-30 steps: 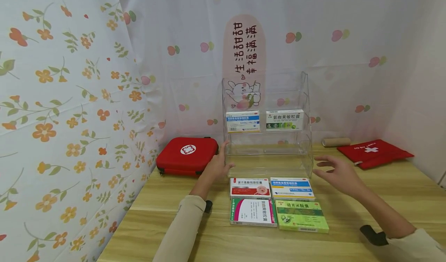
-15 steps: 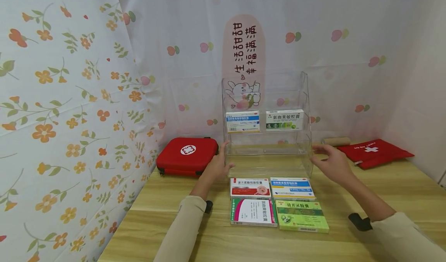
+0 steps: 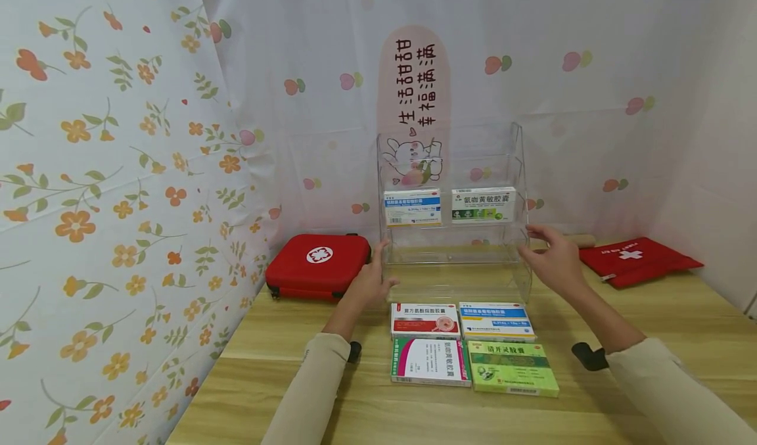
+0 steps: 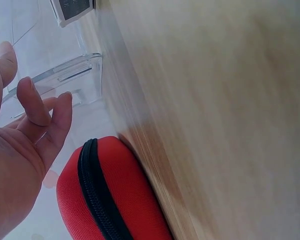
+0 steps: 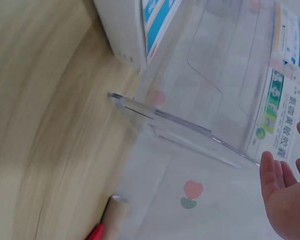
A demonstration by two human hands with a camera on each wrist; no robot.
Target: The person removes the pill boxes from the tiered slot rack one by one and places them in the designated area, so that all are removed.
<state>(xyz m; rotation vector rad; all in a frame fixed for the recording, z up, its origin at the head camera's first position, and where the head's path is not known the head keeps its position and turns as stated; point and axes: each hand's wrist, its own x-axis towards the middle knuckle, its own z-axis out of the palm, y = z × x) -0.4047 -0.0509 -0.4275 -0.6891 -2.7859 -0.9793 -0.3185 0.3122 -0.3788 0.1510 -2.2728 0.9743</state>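
A wooden table [image 3: 650, 313] stands in a corner hung with flowered cloth [image 3: 118, 169]. At the back of it, centred, stands a clear plastic rack [image 3: 452, 142] with stepped shelves, upright, its base on the tabletop. Both hands are at this rack.

The left hand [image 3: 369, 281] lies against the rack's lower left side, fingers straight and relaxed, thumb up along the edge; the left wrist view shows the fingers [image 4: 37, 102] spread just beside the clear wall, gripping nothing. The right hand [image 3: 552, 257] is at the rack's lower right side, fingers extended and loose; whether they touch the plastic cannot be told from the head view, and the right wrist view shows the fingertips [image 5: 277, 175] slightly apart from the rack's edge.

A red zip case [image 3: 317, 264] with a white emblem lies left of the rack, just behind the left hand. A flat red pouch [image 3: 635, 259] with a white cross lies to the right, well apart, with a brown roll [image 3: 582, 239] partly hidden behind the right hand.

Two medicine boxes stand on the rack's middle shelf: a blue-and-white box [image 3: 412, 206] on the left, a green-and-white box [image 3: 483, 204] on the right. Four boxes lie flat on the table in front of the rack, two by two: a red-and-white box [image 3: 424, 319], a blue-striped box [image 3: 495, 320], a pink-and-green box [image 3: 430, 361] and a light green box [image 3: 512, 367].
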